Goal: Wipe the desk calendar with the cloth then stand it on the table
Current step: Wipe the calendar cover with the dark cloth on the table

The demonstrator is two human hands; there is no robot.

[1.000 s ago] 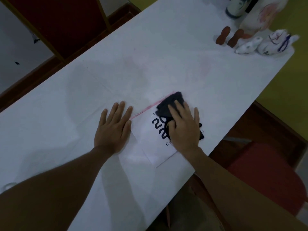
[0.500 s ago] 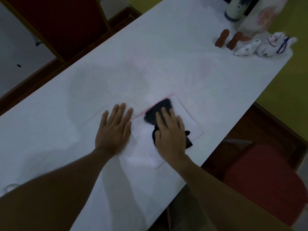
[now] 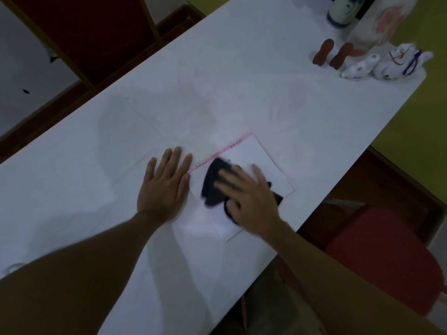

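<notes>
A white desk calendar (image 3: 256, 155) with a pink spiral edge lies flat on the white table (image 3: 217, 68), near its right edge. My right hand (image 3: 246, 197) presses a dark cloth (image 3: 212, 184) onto the calendar's face, fingers spread over it; the hand is blurred. The cloth and hand hide most of the print. My left hand (image 3: 164, 184) lies flat on the table, palm down, its fingertips against the calendar's left edge.
At the table's far right end stand two brown figurines (image 3: 331, 54), white ceramic animal figures (image 3: 387, 64), a bottle (image 3: 343, 10) and a pale bag (image 3: 384, 22). A red chair (image 3: 387, 257) sits below the table's right edge. Dark red furniture stands beyond the left side.
My right hand has slid the cloth leftward and toward me across the calendar, so its upper right part is now uncovered. The left hand has stayed in place.
</notes>
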